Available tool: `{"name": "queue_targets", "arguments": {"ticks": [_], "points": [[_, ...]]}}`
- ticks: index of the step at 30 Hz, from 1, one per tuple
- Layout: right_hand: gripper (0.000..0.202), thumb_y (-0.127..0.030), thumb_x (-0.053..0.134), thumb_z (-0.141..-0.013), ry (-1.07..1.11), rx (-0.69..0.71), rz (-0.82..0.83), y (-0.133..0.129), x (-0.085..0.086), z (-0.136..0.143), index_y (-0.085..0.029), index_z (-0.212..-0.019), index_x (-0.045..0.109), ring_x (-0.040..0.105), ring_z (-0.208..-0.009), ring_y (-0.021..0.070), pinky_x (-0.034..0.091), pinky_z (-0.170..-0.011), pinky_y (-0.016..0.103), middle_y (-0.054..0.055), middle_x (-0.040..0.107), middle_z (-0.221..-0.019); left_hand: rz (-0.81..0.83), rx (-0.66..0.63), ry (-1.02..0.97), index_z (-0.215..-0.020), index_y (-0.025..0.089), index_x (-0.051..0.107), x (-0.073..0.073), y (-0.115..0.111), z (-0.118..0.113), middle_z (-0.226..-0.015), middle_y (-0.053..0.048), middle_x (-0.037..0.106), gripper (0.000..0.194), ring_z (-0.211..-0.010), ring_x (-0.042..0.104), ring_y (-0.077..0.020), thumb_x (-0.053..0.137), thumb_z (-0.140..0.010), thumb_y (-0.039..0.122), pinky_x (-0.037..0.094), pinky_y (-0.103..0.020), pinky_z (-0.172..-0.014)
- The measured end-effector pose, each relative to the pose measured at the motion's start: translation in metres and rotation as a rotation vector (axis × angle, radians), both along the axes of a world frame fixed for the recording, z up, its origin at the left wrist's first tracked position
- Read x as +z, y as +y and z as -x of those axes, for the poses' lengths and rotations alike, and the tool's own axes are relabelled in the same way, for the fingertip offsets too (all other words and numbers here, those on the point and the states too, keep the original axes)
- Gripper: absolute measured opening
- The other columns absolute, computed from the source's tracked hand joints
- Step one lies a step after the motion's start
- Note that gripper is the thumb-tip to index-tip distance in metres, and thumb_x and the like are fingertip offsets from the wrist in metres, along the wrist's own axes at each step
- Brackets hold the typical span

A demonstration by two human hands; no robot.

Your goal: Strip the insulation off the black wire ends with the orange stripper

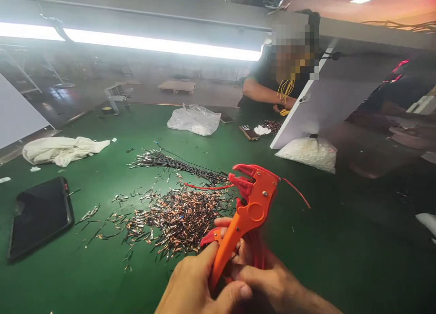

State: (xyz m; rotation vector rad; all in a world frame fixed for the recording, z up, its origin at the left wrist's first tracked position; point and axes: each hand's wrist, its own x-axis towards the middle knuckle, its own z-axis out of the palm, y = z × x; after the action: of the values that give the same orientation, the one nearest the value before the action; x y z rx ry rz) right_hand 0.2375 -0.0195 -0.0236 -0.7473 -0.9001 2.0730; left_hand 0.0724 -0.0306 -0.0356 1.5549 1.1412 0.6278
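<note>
An orange and red wire stripper is held up over the table, its jaws toward the upper left. My left hand is closed around its handle, thumb along the near side. Close against it, my right hand is also closed on the lower part of the tool; some of its fingers are hidden behind the handle. A thin red wire reaches the jaws from the left, and a red end sticks out right of the head. Whether it is one wire is hidden. Beyond lies a bundle of black wires.
A pile of short wire offcuts covers the table's middle. Around it lie a dark phone, white cloth, clear plastic bag and filled white bag. Across the table, beside a slanted panel, a person handles yellow wires.
</note>
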Motion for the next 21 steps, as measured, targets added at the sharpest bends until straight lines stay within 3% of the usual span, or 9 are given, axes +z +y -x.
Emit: {"name": "queue_targets", "arguments": {"ticks": [2, 4, 10, 16, 21], "points": [[0.039, -0.019, 0.072, -0.077, -0.044, 0.081, -0.016, 0.0, -0.004, 0.001, -0.026, -0.115, 0.064, 0.065, -0.084, 0.019, 0.047, -0.081, 0.035, 0.001, 0.067, -0.089, 0.253, -0.08, -0.201, -0.092, 0.016, 0.07, 0.002, 0.007, 0.001, -0.081, -0.005, 0.071, 0.054, -0.075, 0.066, -0.0211, 0.066, -0.075, 0.067, 0.053, -0.028, -0.067], [0.04, -0.023, 0.078, -0.074, -0.094, 0.1, -0.062, -0.001, -0.009, 0.003, -0.022, -0.112, 0.065, 0.063, -0.08, 0.0176, 0.046, -0.078, 0.032, 0.0, 0.065, -0.084, 0.366, -0.119, -0.317, -0.085, 0.015, 0.069, 0.002, 0.011, 0.001, -0.078, -0.005, 0.067, 0.061, -0.074, 0.063, -0.0192, 0.066, -0.07, 0.073, 0.051, -0.027, -0.066], [0.041, -0.014, 0.065, -0.077, -0.245, 0.003, 0.108, -0.008, -0.02, 0.008, -0.027, -0.115, 0.059, 0.055, -0.068, 0.0127, 0.044, -0.066, 0.026, -0.004, 0.059, -0.082, 0.281, -0.029, -0.115, -0.073, 0.015, 0.063, -0.003, 0.01, -0.003, -0.07, -0.002, 0.052, 0.062, -0.065, 0.046, -0.0143, 0.045, -0.085, 0.073, 0.041, -0.021, -0.055], [0.03, -0.013, 0.064, -0.072, -0.278, -0.037, 0.12, -0.01, -0.014, 0.007, -0.024, -0.099, 0.06, 0.057, -0.07, 0.0143, 0.043, -0.068, 0.029, -0.005, 0.058, -0.077, 0.229, -0.049, -0.097, -0.069, 0.017, 0.062, -0.005, 0.007, -0.006, -0.065, 0.0, 0.049, 0.04, -0.064, 0.044, -0.0142, 0.055, -0.086, 0.052, 0.04, -0.02, -0.054], [0.027, -0.011, 0.063, -0.068, -0.259, -0.022, 0.17, -0.009, -0.015, 0.005, -0.024, -0.09, 0.057, 0.055, -0.069, 0.0121, 0.039, -0.061, 0.025, -0.006, 0.058, -0.077, 0.277, -0.042, -0.128, -0.071, 0.016, 0.06, -0.017, 0.005, -0.005, -0.068, 0.0, 0.045, 0.039, -0.064, 0.038, -0.0128, 0.058, -0.084, 0.052, 0.038, -0.019, -0.053]]}}
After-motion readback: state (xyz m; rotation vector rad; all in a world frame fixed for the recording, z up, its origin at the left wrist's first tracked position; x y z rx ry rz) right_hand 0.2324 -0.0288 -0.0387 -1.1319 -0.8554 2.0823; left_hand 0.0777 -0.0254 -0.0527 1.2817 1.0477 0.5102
